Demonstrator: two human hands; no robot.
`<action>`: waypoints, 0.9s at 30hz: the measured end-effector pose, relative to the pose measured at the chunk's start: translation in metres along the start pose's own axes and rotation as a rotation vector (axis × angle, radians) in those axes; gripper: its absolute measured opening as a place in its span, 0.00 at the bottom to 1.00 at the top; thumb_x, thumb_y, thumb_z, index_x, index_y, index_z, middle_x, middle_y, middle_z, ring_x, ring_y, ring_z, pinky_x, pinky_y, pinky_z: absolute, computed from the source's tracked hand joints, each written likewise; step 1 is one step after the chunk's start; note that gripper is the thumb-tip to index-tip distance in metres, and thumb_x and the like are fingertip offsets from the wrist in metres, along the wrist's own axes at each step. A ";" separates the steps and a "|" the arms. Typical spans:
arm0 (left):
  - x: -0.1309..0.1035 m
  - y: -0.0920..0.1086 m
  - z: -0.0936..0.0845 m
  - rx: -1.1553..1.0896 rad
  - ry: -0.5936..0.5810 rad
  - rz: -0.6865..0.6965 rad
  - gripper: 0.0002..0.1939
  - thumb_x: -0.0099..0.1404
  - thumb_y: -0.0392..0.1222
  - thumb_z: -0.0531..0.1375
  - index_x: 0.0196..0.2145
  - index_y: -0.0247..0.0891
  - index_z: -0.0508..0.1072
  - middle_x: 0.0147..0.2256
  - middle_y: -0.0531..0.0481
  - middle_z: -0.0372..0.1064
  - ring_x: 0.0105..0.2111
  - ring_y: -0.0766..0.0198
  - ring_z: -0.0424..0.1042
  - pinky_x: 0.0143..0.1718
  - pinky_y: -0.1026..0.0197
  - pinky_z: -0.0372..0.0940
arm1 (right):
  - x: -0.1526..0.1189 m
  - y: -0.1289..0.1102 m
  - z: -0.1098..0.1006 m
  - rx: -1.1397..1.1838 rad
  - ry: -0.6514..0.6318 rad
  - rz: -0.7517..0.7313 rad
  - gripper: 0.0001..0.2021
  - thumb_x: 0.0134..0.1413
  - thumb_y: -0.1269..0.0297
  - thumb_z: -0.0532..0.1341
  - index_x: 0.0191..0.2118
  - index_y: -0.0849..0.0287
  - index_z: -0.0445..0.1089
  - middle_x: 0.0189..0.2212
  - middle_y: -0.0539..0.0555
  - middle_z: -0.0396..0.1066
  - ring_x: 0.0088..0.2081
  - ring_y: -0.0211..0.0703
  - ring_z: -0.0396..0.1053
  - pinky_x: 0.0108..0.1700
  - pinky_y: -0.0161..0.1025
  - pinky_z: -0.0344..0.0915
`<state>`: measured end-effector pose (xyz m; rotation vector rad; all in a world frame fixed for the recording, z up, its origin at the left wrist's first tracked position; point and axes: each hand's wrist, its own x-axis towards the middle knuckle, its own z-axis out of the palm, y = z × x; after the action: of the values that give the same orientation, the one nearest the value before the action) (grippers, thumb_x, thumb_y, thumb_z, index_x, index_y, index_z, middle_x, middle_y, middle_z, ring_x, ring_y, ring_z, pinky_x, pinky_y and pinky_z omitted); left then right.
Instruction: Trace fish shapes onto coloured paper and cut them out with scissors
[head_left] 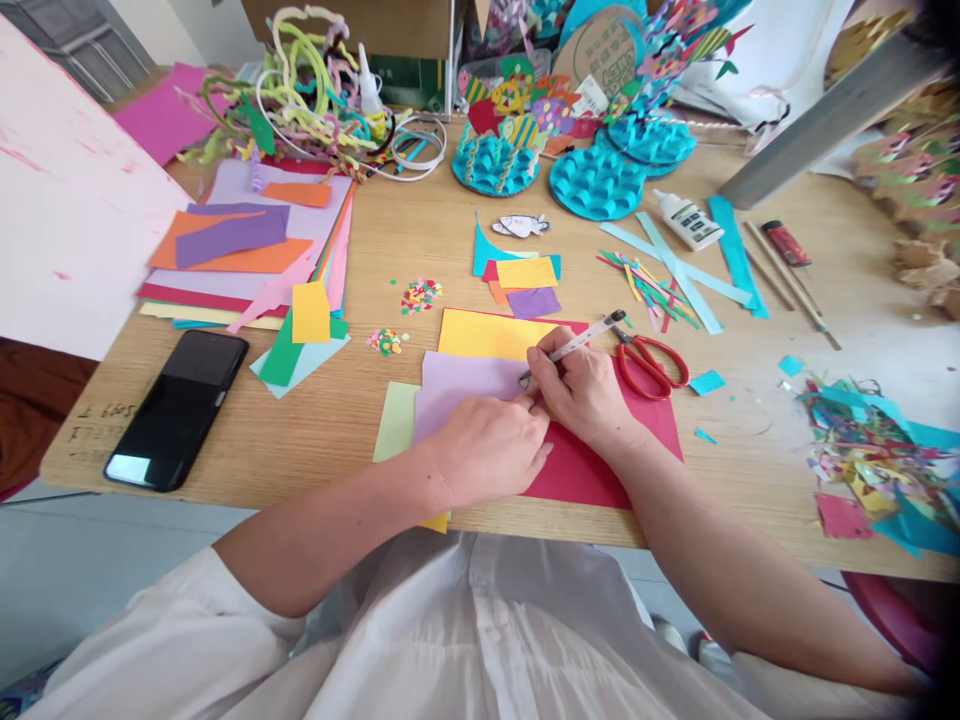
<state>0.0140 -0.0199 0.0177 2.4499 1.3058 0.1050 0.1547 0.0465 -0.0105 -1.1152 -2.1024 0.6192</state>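
Note:
My right hand point(581, 385) grips a white pen point(589, 335), its tip down on a lilac paper sheet point(450, 385). Flat against the sheets rests my left hand point(487, 450), its fingertips close to the pen tip and its thumb apart. A small dark-edged spot shows beside the tip, too small to make out. Under the lilac sheet lie a yellow sheet point(487, 332), a pale green sheet point(394, 420) and a red sheet point(592, 475). Red-handled scissors point(649, 365) lie just right of my right hand, their blades partly hidden.
A black phone point(178, 410) and stacked coloured papers point(247, 270) lie left. Ahead are a fish cutout point(520, 226), confetti point(421, 295) and blue trays point(596, 183). Toward the right are a glue bottle point(690, 220), a grey post point(825, 120) and paper scraps point(874, 440).

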 end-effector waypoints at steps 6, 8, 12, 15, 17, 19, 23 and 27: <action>0.000 0.000 0.000 -0.001 0.002 -0.003 0.14 0.69 0.43 0.50 0.44 0.34 0.70 0.46 0.41 0.72 0.39 0.55 0.75 0.35 0.56 0.69 | 0.001 0.000 0.001 0.038 0.000 0.044 0.10 0.60 0.66 0.54 0.27 0.55 0.57 0.19 0.48 0.65 0.20 0.38 0.64 0.23 0.35 0.59; 0.000 0.000 0.001 0.003 0.011 0.002 0.13 0.68 0.43 0.50 0.44 0.34 0.70 0.46 0.41 0.72 0.39 0.54 0.75 0.34 0.56 0.69 | 0.001 0.000 0.000 0.039 -0.004 0.050 0.10 0.59 0.66 0.54 0.26 0.55 0.57 0.19 0.48 0.65 0.20 0.37 0.65 0.23 0.35 0.59; -0.001 0.000 0.002 0.016 0.025 -0.003 0.13 0.68 0.43 0.51 0.44 0.34 0.70 0.45 0.41 0.72 0.38 0.55 0.75 0.33 0.57 0.69 | 0.001 -0.001 -0.001 0.037 -0.017 0.061 0.10 0.60 0.65 0.54 0.26 0.55 0.58 0.19 0.48 0.65 0.20 0.37 0.64 0.24 0.34 0.59; -0.001 0.001 0.003 0.019 0.028 -0.003 0.13 0.68 0.43 0.51 0.43 0.34 0.70 0.44 0.42 0.73 0.38 0.56 0.75 0.32 0.58 0.68 | 0.001 -0.001 -0.001 0.046 -0.023 0.061 0.10 0.60 0.65 0.54 0.27 0.55 0.58 0.19 0.48 0.65 0.20 0.37 0.65 0.24 0.34 0.59; 0.000 0.000 0.003 0.020 0.027 -0.005 0.13 0.69 0.43 0.51 0.43 0.34 0.70 0.43 0.42 0.73 0.37 0.56 0.75 0.32 0.58 0.68 | 0.001 0.000 -0.001 0.048 -0.021 0.053 0.10 0.60 0.66 0.54 0.27 0.55 0.58 0.19 0.48 0.65 0.20 0.37 0.65 0.24 0.34 0.59; 0.000 0.000 0.003 0.020 0.027 -0.007 0.12 0.69 0.43 0.51 0.43 0.34 0.70 0.42 0.43 0.73 0.37 0.56 0.75 0.32 0.57 0.68 | 0.000 0.000 0.000 0.047 -0.017 0.048 0.10 0.59 0.66 0.54 0.27 0.55 0.58 0.20 0.48 0.66 0.21 0.37 0.65 0.24 0.34 0.59; 0.000 0.000 0.003 0.018 0.032 -0.002 0.12 0.68 0.43 0.51 0.42 0.34 0.70 0.43 0.42 0.73 0.37 0.55 0.75 0.32 0.57 0.68 | 0.000 -0.001 0.000 0.041 -0.011 0.050 0.10 0.59 0.66 0.54 0.26 0.55 0.58 0.20 0.48 0.65 0.20 0.37 0.64 0.24 0.34 0.59; 0.000 0.000 0.004 0.012 0.035 -0.003 0.12 0.68 0.43 0.51 0.43 0.34 0.70 0.43 0.42 0.73 0.37 0.56 0.75 0.32 0.58 0.68 | 0.001 -0.001 0.000 0.037 -0.008 0.044 0.10 0.59 0.67 0.54 0.26 0.55 0.57 0.19 0.48 0.64 0.20 0.36 0.63 0.23 0.34 0.58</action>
<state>0.0149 -0.0211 0.0145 2.4667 1.3289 0.1404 0.1539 0.0463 -0.0093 -1.1429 -2.0694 0.6819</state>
